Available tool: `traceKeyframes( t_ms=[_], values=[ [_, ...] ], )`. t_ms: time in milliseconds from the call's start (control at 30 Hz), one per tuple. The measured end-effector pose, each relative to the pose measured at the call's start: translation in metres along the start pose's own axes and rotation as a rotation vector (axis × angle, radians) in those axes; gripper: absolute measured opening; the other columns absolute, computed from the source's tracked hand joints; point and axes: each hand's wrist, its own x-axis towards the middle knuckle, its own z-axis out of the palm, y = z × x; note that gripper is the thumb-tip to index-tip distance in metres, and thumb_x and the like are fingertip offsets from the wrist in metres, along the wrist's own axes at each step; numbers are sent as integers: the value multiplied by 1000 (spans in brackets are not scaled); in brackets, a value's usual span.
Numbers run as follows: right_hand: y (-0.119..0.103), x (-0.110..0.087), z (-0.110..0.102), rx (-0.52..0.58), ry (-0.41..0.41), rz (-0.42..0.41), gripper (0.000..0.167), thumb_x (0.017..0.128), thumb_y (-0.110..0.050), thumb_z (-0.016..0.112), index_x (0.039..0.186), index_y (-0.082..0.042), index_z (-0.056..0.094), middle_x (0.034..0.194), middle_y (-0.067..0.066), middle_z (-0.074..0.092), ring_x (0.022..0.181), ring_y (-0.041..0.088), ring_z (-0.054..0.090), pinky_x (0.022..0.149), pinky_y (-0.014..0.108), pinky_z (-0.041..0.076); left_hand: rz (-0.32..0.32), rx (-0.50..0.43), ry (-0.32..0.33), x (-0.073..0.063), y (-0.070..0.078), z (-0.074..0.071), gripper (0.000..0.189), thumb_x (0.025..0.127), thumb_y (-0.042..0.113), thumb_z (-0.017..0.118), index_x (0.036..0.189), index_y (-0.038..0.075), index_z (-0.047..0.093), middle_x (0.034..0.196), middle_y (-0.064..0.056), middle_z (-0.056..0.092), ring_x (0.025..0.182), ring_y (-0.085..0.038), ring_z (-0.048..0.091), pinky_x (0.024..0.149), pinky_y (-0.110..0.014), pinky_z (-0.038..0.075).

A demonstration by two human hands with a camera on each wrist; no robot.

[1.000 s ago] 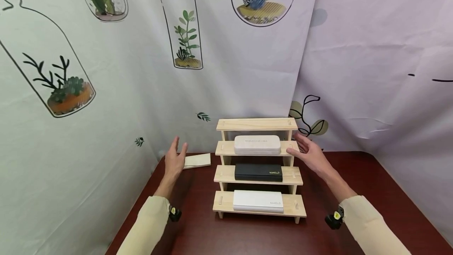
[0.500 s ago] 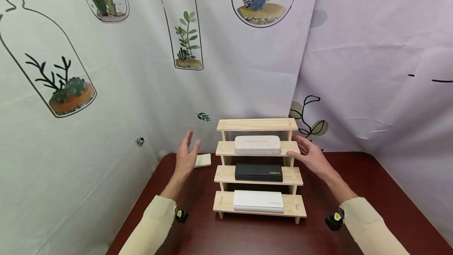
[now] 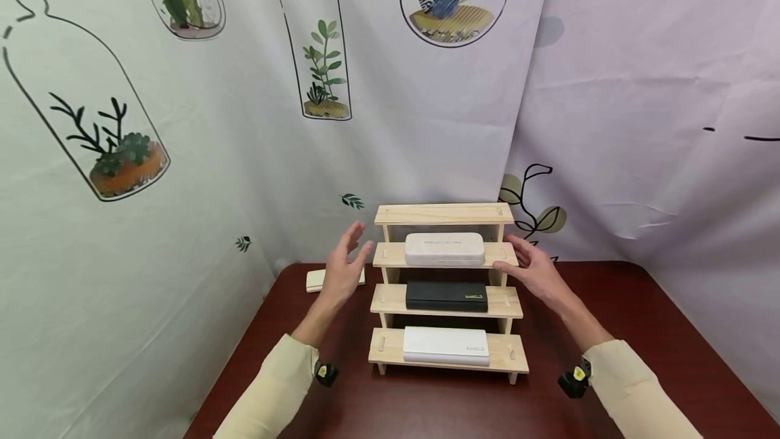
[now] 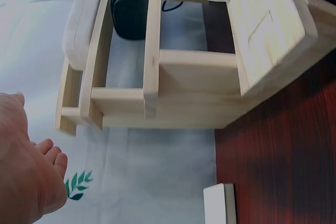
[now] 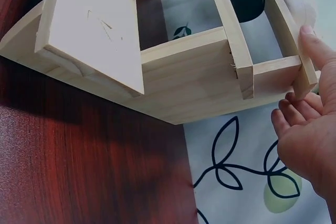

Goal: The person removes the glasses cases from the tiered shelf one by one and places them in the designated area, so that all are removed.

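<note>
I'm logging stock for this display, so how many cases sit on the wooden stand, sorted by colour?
Beige case: 1
Black case: 1
White case: 1
Total: 3 on the wooden stand; its top step bears none.

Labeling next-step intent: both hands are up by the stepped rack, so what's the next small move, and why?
Probably close the left hand in onto the rack's left end at the beige case's tier. The right hand already has its thumb at that tier's right end, fingers straight, while the left hangs open just short of the wood, so a two-handed hold lacks only that side.
</note>
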Motion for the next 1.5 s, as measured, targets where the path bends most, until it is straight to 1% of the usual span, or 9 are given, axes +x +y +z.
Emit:
traceKeyframes(
  t_ms=[200,400,500,600,800,933,1067,1267,1500],
  values=[
    [2,0,1,-6,-4,14,89,100,-27,78,164,6,27,164,32,37,150,47,40,116,60,40,-12,-7,-21,0,6,13,60,108,27,67,158,2,47,155,-13,57,141,-36,55,112,-60,47],
    [2,1,1,-4,-3,21,89,100,-27,79,164,6,28,162,32,39,149,47,41,116,61,40,-34,-60,-68,-2,9,24,63,107,32,68,160,5,46,156,-12,57,140,-40,54,110,-69,44],
    [2,1,1,-13,-1,21,88,100,-28,79,164,6,29,161,32,41,148,47,43,115,61,41,-48,-57,-79,-2,10,29,65,106,32,69,160,5,45,156,-11,56,141,-39,54,111,-66,44],
    [2,1,1,-17,0,19,88,100,-28,79,164,6,29,161,32,40,148,47,42,115,61,41,-61,-38,-84,-1,12,33,66,104,30,73,160,6,46,155,-10,58,141,-37,55,115,-58,44],
    [1,0,2,-10,4,23,88,100,-28,79,164,6,29,163,31,39,150,46,41,116,60,40,-39,-27,-125,3,13,42,71,98,18,80,158,0,46,154,-17,57,141,-35,55,117,-48,44],
    [1,-1,2,-2,8,21,87,100,-27,79,164,6,30,163,31,39,149,46,41,115,59,41,-60,-5,-158,3,15,49,74,98,22,81,158,1,46,155,-14,57,143,-31,54,118,-44,44],
    [2,-1,2,6,8,17,87,100,-26,79,164,5,31,163,30,39,149,46,42,115,58,41,-79,29,-183,3,18,55,76,97,28,81,160,4,45,156,-10,56,144,-29,53,119,-44,42],
    [3,0,2,-1,19,18,86,99,-27,80,163,5,32,163,30,40,149,46,42,114,58,42,-93,76,-204,5,20,61,77,97,29,82,160,5,45,157,-9,56,144,-27,53,120,-46,41],
    [3,0,1,1,20,19,87,99,-27,80,163,4,32,163,30,39,149,46,41,114,58,42,-101,75,-219,6,23,64,79,97,28,82,161,5,43,159,-11,53,145,-28,52,120,-47,41]
  ],
)
